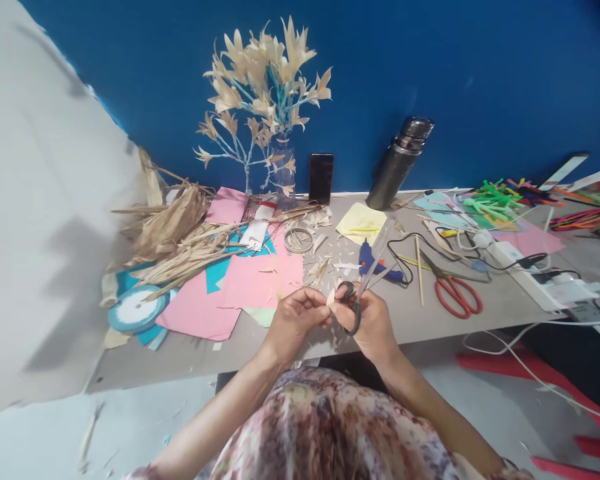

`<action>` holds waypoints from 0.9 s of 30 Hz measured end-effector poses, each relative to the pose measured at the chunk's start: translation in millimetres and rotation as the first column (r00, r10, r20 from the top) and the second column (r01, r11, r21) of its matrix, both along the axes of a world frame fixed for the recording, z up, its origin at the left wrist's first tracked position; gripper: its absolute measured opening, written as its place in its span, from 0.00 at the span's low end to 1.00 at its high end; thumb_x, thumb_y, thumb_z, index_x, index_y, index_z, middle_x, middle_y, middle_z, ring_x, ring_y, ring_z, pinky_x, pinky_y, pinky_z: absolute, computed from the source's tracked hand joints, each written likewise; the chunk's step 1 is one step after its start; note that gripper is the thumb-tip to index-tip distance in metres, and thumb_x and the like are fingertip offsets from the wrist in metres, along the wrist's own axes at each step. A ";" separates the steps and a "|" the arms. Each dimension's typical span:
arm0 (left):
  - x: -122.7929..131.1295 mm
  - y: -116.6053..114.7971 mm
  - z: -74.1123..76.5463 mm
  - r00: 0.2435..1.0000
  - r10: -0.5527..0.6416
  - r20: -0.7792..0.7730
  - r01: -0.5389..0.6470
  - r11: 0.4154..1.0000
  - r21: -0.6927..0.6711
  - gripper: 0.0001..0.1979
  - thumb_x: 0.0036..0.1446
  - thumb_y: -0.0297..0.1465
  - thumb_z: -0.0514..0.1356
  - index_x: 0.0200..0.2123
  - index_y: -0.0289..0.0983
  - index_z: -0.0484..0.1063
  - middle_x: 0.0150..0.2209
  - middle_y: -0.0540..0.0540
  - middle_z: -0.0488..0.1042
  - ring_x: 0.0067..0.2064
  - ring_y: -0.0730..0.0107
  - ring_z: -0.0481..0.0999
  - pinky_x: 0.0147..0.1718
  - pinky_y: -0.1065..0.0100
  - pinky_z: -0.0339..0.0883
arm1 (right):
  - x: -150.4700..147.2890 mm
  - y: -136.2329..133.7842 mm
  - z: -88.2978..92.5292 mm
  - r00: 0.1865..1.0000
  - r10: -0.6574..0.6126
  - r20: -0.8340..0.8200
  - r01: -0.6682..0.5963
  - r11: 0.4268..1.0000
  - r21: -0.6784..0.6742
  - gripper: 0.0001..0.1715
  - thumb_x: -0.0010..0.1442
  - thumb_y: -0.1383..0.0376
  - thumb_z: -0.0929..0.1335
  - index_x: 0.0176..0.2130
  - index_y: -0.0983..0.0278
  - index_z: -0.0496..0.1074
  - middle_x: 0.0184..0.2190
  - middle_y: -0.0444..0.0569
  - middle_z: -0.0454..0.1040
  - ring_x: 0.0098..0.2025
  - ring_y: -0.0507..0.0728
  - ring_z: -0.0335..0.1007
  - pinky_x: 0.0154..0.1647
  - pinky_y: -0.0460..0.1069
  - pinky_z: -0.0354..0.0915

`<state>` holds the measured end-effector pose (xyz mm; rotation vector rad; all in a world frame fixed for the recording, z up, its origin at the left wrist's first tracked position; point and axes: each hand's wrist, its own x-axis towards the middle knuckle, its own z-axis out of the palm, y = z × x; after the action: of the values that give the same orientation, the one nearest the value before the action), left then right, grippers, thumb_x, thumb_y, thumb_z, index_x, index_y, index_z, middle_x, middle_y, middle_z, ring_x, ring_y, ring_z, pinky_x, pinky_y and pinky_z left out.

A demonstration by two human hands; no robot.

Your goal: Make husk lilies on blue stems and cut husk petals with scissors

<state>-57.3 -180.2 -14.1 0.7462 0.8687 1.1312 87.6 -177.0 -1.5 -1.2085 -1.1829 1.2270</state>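
Near the table's front edge, my left hand (pixel 300 320) pinches a small pale husk piece (pixel 331 300) between thumb and fingers. My right hand (pixel 373 327) is closed round black-handled scissors (pixel 357 313), whose blades point up and away from me, and its fingertips also touch the husk piece. Just beyond the scissors lies a blue glue gun (pixel 375 263). Small husk scraps (pixel 320 270) are scattered on the table ahead of my hands.
Pink paper (pixel 265 277), dry husks (pixel 175 233) and a ribbon roll (pixel 136 309) lie left. Behind stand husk flowers (pixel 260 80), a phone (pixel 321 178) and a flask (pixel 399 167). Red-handled scissors (pixel 459 297), a power strip (pixel 523 277) and cables are right.
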 end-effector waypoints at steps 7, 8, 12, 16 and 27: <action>6.4 -1.7 0.7 0.997 0.062 -0.047 -0.061 0.998 0.023 0.11 0.46 0.30 0.71 0.30 0.34 0.73 0.23 0.51 0.73 0.25 0.75 0.71 0.27 0.73 0.64 | 1.1 -2.8 -4.8 1.000 0.022 -0.022 -0.022 1.000 -0.013 0.12 0.50 0.61 0.73 0.34 0.63 0.70 0.24 0.42 0.73 0.23 0.54 0.72 0.25 0.47 0.71; 7.4 -1.6 0.7 0.995 0.077 -0.066 -0.076 0.997 0.021 0.11 0.45 0.30 0.71 0.29 0.35 0.73 0.22 0.51 0.73 0.24 0.75 0.70 0.27 0.73 0.63 | 1.4 -3.3 -6.3 1.000 0.006 -0.002 -0.006 1.000 0.005 0.12 0.51 0.61 0.73 0.34 0.63 0.71 0.25 0.43 0.74 0.23 0.54 0.71 0.25 0.47 0.70; 9.0 -2.2 1.0 0.978 0.106 -0.182 -0.100 0.994 0.040 0.09 0.45 0.30 0.71 0.27 0.35 0.74 0.22 0.51 0.72 0.25 0.75 0.68 0.28 0.73 0.61 | 4.8 -4.2 -12.6 0.994 -0.058 0.090 0.050 0.995 0.084 0.10 0.51 0.61 0.72 0.34 0.63 0.72 0.26 0.45 0.74 0.26 0.54 0.70 0.26 0.46 0.69; 5.5 -2.2 1.6 0.983 0.061 -0.175 -0.050 0.996 0.069 0.06 0.50 0.31 0.67 0.30 0.34 0.76 0.25 0.48 0.75 0.27 0.74 0.69 0.31 0.72 0.62 | 8.7 -3.6 -13.9 0.992 -0.013 0.123 0.003 0.997 0.079 0.09 0.52 0.62 0.73 0.33 0.63 0.72 0.26 0.45 0.74 0.27 0.55 0.70 0.27 0.46 0.67; 1.8 2.5 3.3 0.996 0.056 0.066 -0.049 0.993 -0.106 0.12 0.45 0.31 0.71 0.27 0.35 0.71 0.22 0.52 0.72 0.24 0.76 0.70 0.27 0.73 0.62 | 5.3 -2.0 -10.3 0.990 0.133 0.037 -0.131 0.990 -0.046 0.13 0.50 0.62 0.75 0.34 0.64 0.72 0.26 0.45 0.74 0.28 0.55 0.71 0.29 0.46 0.68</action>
<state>-55.5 -177.7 -10.8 0.5983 0.8867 1.1424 92.9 -179.0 -11.8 -1.2072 -1.2893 1.3377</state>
